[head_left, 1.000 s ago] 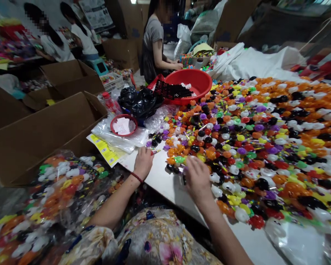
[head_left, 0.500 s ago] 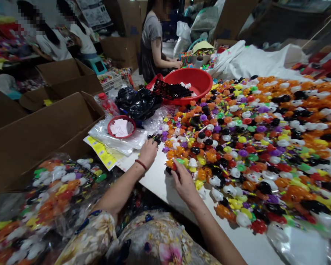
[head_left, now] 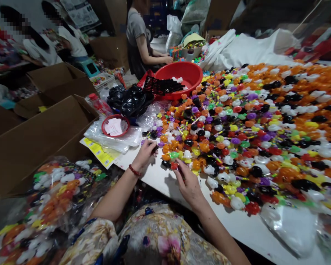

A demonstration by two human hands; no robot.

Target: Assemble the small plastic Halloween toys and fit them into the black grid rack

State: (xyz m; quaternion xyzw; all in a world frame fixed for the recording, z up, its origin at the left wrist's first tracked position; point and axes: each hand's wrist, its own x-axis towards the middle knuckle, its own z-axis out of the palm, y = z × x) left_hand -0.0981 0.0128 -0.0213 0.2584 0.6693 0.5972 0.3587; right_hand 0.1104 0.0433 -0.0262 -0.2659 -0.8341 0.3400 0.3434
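My left hand, with a beaded bracelet on the wrist, is at the near left edge of the toy pile. Its thumb and fingers are pinched together; what lies between them is too small to make out. Dark and purple toys lie just beyond its fingertips. My right hand is closed at thumb and forefinger on a small red toy. Beside that sit a green toy and a black one. The pile of small plastic figures spreads over the white table.
A red basin with a black rack stands beyond. Left of the pile are a small red basket of paper slips, clear bags and yellow label sheets. Cardboard boxes and a bag of toys stand left. A co-worker sits opposite.
The view has shifted slightly, so the scene sits further left and higher. My left hand has drawn back a little from the dark toys. My right hand has moved slightly toward me with the red toy.
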